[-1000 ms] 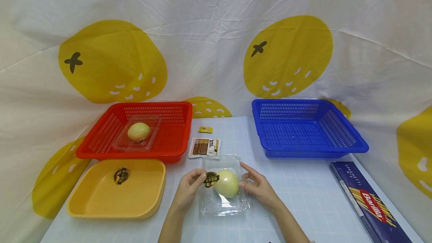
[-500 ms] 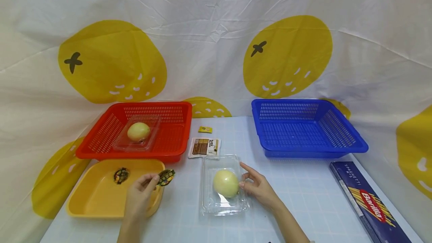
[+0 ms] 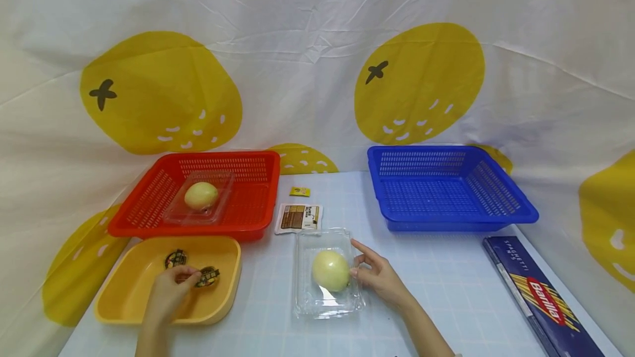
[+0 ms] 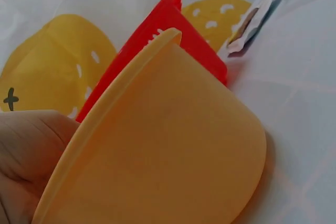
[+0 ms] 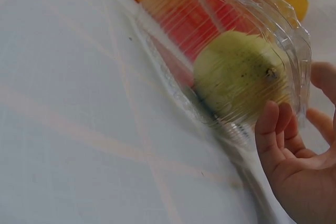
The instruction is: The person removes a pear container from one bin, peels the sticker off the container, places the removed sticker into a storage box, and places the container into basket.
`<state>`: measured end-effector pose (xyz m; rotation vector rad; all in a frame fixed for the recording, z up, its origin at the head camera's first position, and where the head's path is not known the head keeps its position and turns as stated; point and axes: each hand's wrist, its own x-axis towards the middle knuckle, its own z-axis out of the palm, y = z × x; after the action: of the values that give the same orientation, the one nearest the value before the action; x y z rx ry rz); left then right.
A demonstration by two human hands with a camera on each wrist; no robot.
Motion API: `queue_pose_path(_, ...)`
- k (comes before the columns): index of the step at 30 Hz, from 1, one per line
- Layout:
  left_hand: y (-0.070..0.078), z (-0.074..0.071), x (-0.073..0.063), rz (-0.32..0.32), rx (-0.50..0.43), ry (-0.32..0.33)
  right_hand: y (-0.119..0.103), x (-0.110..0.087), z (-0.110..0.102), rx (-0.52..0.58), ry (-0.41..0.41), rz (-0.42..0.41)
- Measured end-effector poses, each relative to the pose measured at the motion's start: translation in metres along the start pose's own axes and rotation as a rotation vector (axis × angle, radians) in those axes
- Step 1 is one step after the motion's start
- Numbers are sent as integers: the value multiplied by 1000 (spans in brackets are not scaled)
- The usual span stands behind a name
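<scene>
My left hand [image 3: 168, 291] pinches a dark printed sticker [image 3: 207, 277] over the inside of the yellow basin [image 3: 119, 304]. A similar dark round sticker [image 3: 176, 258] lies in that basin. In the left wrist view the basin wall [image 4: 173, 145] hides the left fingers and the sticker; only part of the hand [image 4: 31, 156] shows. My right hand [image 3: 379, 277] holds the right edge of a clear plastic clamshell box [image 3: 317, 307], thumb and fingers at its side. Inside the box sits a round pale yellow-green fruit [image 3: 331, 271], speckled in the right wrist view.
Behind the basin stands a red basket [image 3: 250, 203] with another boxed fruit [image 3: 201, 196]. A blue basket [image 3: 426, 191] is at the back right. A brown-and-white packet [image 3: 299, 218] and a small yellow packet [image 3: 300, 191] lie between the baskets. A spaghetti box [image 3: 541, 293] lies far right.
My left hand has carried the sticker from the clear box leftward into the yellow basin. The right hand stays at the box's right side. The head view has shifted slightly.
</scene>
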<state>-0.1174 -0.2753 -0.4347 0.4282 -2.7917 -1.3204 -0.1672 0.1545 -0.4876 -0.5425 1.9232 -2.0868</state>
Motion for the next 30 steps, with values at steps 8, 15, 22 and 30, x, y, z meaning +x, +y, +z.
queue_pose_path(8, -5, 3, 7, -7, 2, -188, 0, 0, 2, -17, 20, 34)
queue_pose_path(15, -4, 2, 9, 15, 71, -185, 1, 1, 1, -23, 6, 19)
queue_pose_path(22, -3, 2, 9, 38, 84, -192, 2, 1, 1, -21, 13, 11)
queue_pose_path(30, -3, 2, 10, 15, 57, -232, 1, 0, 1, -17, 5, -4)
